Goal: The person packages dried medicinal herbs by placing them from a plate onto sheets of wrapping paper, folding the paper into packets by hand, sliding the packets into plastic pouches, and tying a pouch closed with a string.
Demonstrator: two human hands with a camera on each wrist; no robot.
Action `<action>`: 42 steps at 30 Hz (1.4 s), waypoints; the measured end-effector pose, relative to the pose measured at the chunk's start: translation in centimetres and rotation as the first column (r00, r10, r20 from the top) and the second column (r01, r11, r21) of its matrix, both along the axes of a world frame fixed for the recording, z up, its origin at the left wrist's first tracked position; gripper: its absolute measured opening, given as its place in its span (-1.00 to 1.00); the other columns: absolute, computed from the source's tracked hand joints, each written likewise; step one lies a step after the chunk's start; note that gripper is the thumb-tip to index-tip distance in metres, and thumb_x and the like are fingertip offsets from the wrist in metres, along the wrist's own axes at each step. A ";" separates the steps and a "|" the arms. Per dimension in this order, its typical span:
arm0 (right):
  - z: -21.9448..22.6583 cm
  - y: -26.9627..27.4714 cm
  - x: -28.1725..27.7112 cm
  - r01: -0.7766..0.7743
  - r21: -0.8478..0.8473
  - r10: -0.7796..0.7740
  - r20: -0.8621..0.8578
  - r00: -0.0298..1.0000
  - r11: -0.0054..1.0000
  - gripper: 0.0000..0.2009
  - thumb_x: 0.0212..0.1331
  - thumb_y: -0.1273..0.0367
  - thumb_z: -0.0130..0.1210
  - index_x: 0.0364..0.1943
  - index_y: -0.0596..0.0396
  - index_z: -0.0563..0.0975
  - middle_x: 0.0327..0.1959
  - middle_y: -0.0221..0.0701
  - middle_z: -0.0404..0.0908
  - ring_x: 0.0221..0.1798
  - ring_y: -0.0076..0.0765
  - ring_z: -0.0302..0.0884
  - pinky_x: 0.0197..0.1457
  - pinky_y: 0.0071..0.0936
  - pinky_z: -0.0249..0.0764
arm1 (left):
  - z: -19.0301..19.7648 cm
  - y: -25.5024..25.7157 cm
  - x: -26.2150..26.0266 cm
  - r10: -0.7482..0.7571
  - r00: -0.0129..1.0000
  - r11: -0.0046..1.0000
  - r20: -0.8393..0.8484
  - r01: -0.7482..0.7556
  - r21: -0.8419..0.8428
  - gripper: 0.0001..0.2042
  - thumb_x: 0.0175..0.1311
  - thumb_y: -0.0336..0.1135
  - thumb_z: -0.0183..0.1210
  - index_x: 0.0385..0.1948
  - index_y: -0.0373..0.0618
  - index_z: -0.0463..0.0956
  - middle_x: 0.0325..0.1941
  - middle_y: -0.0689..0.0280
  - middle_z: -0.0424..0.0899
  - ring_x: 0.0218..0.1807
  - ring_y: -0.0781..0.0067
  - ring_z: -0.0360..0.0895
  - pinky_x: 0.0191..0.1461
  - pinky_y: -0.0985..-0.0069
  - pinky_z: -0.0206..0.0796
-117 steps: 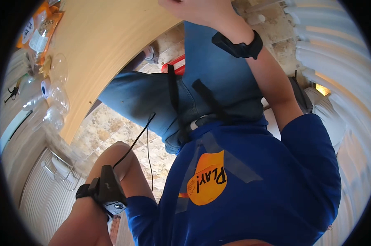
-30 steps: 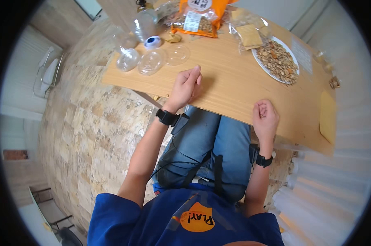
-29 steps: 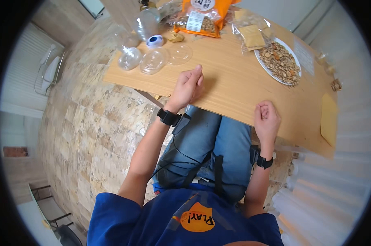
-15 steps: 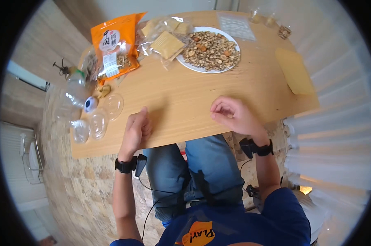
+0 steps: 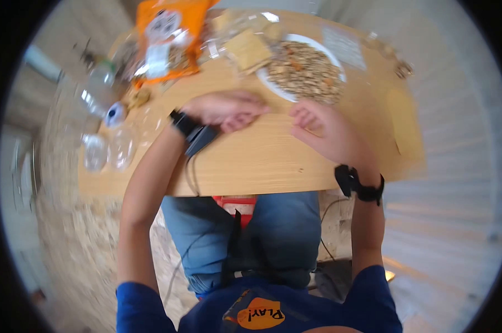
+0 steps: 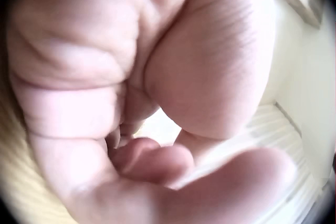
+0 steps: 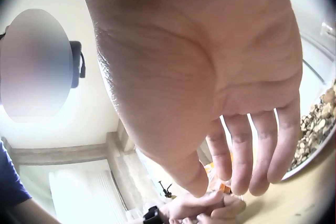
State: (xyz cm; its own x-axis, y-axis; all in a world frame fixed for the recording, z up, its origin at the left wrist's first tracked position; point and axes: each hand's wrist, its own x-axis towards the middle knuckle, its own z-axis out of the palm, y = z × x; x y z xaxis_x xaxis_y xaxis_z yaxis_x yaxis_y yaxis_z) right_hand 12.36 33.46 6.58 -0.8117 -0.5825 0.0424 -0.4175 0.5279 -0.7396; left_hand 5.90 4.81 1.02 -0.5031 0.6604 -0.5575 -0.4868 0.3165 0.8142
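My left hand (image 5: pixel 226 110) is over the table, its fingers loosely bent and nothing between them. In the left wrist view its thumb (image 6: pixel 210 66) and curled fingers fill most of the picture. Facing it, a short gap away, my right hand (image 5: pixel 331 133) is at the near edge of a white plate (image 5: pixel 311 39). The right fingers (image 7: pixel 241 155) hang relaxed and slightly apart, also holding nothing. A heap of mixed dried seeds or nuts (image 5: pixel 303 72) covers the plate. Left of the plate lies a clear packet of pale square crackers (image 5: pixel 250 51), beyond my left hand.
An orange pouch (image 5: pixel 176 50) stands at the back left. Along the table's left end are a clear spray bottle (image 5: pixel 100 86), a white-and-blue roll (image 5: pixel 116 114) and clear plastic lids (image 5: pixel 120 150). A yellow sheet (image 5: pixel 403 122) lies at the right. The wooden tabletop (image 5: pixel 251 172) ends above my lap.
Both hands have moved forward over the table from near its front edge. My left hand has swung right, toward the plate and the right hand. Earlier, the head view turned from my lap to the table.
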 end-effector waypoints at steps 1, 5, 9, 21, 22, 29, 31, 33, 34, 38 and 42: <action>-0.4 -0.5 0.0 -0.012 0.021 0.013 -0.026 1.000 1.000 -0.73 0.32 0.37 0.30 0.02 0.15 0.58 -0.23 -0.34 0.70 -0.10 -0.39 0.68 0.00 -0.41 0.61 | -0.1 0.2 -1.0 -0.069 0.998 0.992 0.009 0.067 0.108 -0.65 0.59 -0.01 0.15 -0.43 0.07 0.36 -0.60 0.59 0.24 -0.64 0.80 0.15 -0.68 0.68 -0.06; 0.1 -3.4 -0.4 -0.133 0.126 0.121 0.099 0.988 0.983 -0.71 0.30 0.36 0.33 0.04 0.15 0.59 -0.22 -0.35 0.70 -0.07 -0.39 0.68 0.05 -0.42 0.60 | -1.8 0.7 -2.4 -0.097 0.995 0.925 -0.003 0.091 0.369 -0.69 0.57 -0.10 0.19 -0.42 0.03 0.39 -0.60 0.58 0.27 -0.58 0.80 0.24 -0.61 0.68 0.13; 0.0 -5.5 -0.9 -0.076 0.161 0.066 0.068 0.995 0.984 -0.72 0.30 0.38 0.33 0.04 0.14 0.61 -0.22 -0.38 0.72 -0.10 -0.41 0.68 0.05 -0.41 0.61 | -3.0 0.1 -2.1 -0.044 0.994 0.872 -0.100 0.087 0.482 -0.82 0.54 -0.27 0.23 -0.31 -0.09 0.49 -0.50 0.52 0.44 -0.44 0.75 0.42 -0.38 0.70 0.33; -1.5 19.1 -0.5 0.818 0.080 -0.681 -0.511 0.525 0.570 -0.72 0.38 0.36 0.27 0.06 0.22 0.57 -0.12 -0.27 0.71 -0.05 -0.37 0.68 0.10 -0.44 0.57 | -2.9 0.1 -2.8 0.055 0.998 0.870 -0.027 -0.034 0.493 -0.76 0.50 -0.51 0.16 0.13 -0.24 0.53 -0.10 0.39 0.65 -0.13 0.59 0.66 0.01 0.55 0.64; -2.2 21.7 -0.5 0.818 0.080 -0.683 -0.509 0.525 0.569 -0.72 0.38 0.36 0.27 0.06 0.22 0.57 -0.12 -0.27 0.71 -0.05 -0.37 0.68 0.10 -0.44 0.57 | -2.9 0.1 -2.8 0.053 0.998 0.871 -0.025 -0.034 0.491 -0.76 0.50 -0.51 0.16 0.13 -0.24 0.53 -0.10 0.39 0.65 -0.13 0.59 0.66 0.01 0.55 0.64; -5.3 28.6 0.1 0.765 0.503 -0.691 -0.381 0.614 0.403 -0.49 0.32 0.19 0.30 0.21 0.24 0.51 0.11 0.02 0.68 0.14 0.14 0.66 0.17 -0.14 0.57 | -3.3 -0.1 -2.8 0.048 0.996 0.871 -0.076 -0.005 0.492 -0.74 0.51 -0.50 0.14 0.17 -0.23 0.54 -0.14 0.42 0.65 -0.11 0.62 0.66 0.07 0.58 0.63; -5.1 28.4 0.3 0.749 0.507 -0.689 -0.354 0.633 0.427 -0.46 0.31 0.20 0.30 0.25 0.26 0.48 0.13 0.06 0.67 0.17 0.18 0.65 0.22 -0.11 0.56 | -3.3 -0.2 -2.5 0.051 0.995 0.866 -0.085 -0.002 0.500 -0.74 0.51 -0.48 0.16 0.16 -0.22 0.55 -0.15 0.42 0.64 -0.12 0.63 0.65 0.07 0.60 0.63; -4.9 27.6 1.2 0.755 0.481 -0.689 -0.355 0.632 0.445 -0.49 0.27 0.24 0.29 0.21 0.28 0.51 0.16 0.09 0.65 0.25 0.23 0.58 0.35 -0.09 0.48 | -2.8 0.0 -2.2 0.124 0.989 0.890 -0.082 -0.074 0.449 -0.74 0.51 -0.43 0.20 0.16 -0.21 0.54 -0.17 0.43 0.63 -0.13 0.65 0.64 0.04 0.62 0.63; -5.0 27.4 1.6 0.759 0.480 -0.695 -0.353 0.626 0.440 -0.49 0.27 0.24 0.29 0.21 0.28 0.51 0.16 0.09 0.65 0.25 0.23 0.58 0.35 -0.09 0.48 | -2.8 0.1 -2.2 0.115 0.990 0.892 -0.082 -0.067 0.447 -0.74 0.51 -0.43 0.20 0.16 -0.21 0.54 -0.17 0.43 0.63 -0.13 0.65 0.64 0.04 0.62 0.63; -4.3 27.0 3.9 0.766 0.386 -0.547 -0.540 0.639 0.514 -0.61 0.21 0.36 0.25 0.10 0.26 0.60 0.20 0.07 0.63 0.32 0.23 0.52 0.45 -0.11 0.41 | -3.0 0.3 -2.3 0.129 0.987 0.901 -0.097 -0.076 0.426 -0.73 0.52 -0.40 0.22 0.16 -0.19 0.52 -0.19 0.45 0.60 -0.16 0.68 0.62 0.00 0.64 0.63; -5.3 30.0 5.2 0.733 0.443 -0.402 -0.630 0.665 0.517 -0.67 0.16 0.42 0.25 0.01 0.22 0.66 0.14 0.06 0.67 0.28 0.21 0.56 0.39 -0.10 0.46 | -2.5 0.6 -2.3 0.135 0.988 0.903 -0.068 -0.095 0.419 -0.74 0.51 -0.42 0.21 0.15 -0.19 0.52 -0.20 0.46 0.59 -0.19 0.68 0.60 -0.03 0.67 0.62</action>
